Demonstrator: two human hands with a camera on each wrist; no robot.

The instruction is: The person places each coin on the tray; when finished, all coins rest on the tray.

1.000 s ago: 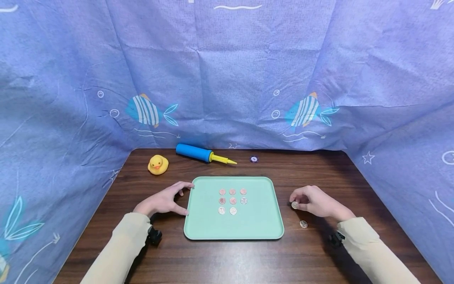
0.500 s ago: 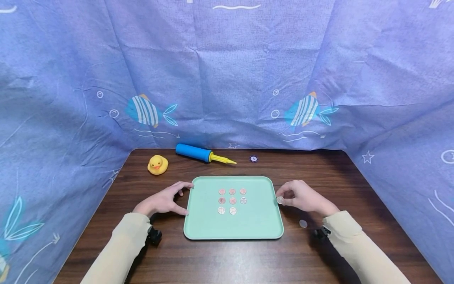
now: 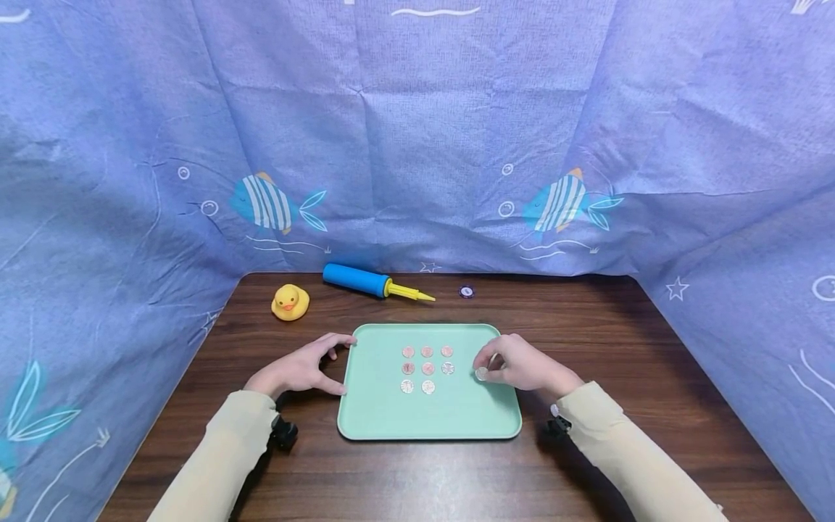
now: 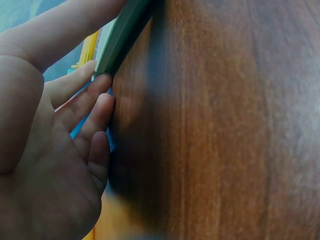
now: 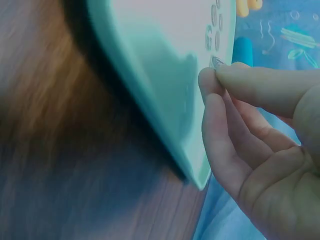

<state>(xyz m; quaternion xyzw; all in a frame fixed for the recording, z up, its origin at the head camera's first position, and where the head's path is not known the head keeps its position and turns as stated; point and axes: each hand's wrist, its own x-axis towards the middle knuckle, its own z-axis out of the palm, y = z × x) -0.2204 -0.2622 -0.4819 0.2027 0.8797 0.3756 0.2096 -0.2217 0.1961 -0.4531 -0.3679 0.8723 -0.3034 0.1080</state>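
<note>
My right hand [image 3: 522, 366] pinches a silvery coin [image 3: 481, 373] between thumb and index finger, over the right part of a pale green tray [image 3: 385, 420]. In the right wrist view the coin [image 5: 217, 62] shows at the fingertips. Several coins lie flat on the tray in rows: coppery ones such as the coin [image 3: 427, 351] at the back, silvery ones such as the coin [image 3: 407, 386] toward the front. At the tray's left side, my left hand [image 3: 300, 370] has thumb and index finger spread, their tips touching the rim; the left wrist view shows its fingers [image 4: 75, 90] extended.
Behind the tray on the dark wooden table [image 3: 417, 478] lie a yellow rubber duck [image 3: 290, 303], a blue hand pump [image 3: 355, 280] with a yellow nozzle, and a poker chip [image 3: 466, 291]. A blue fish-print curtain [image 3: 417, 145] encloses the back and sides.
My right hand has carried the coin leftward from the table, across the tray's right rim, to over the tray. Its wrist now largely covers another coin on the table. My left hand stays put.
</note>
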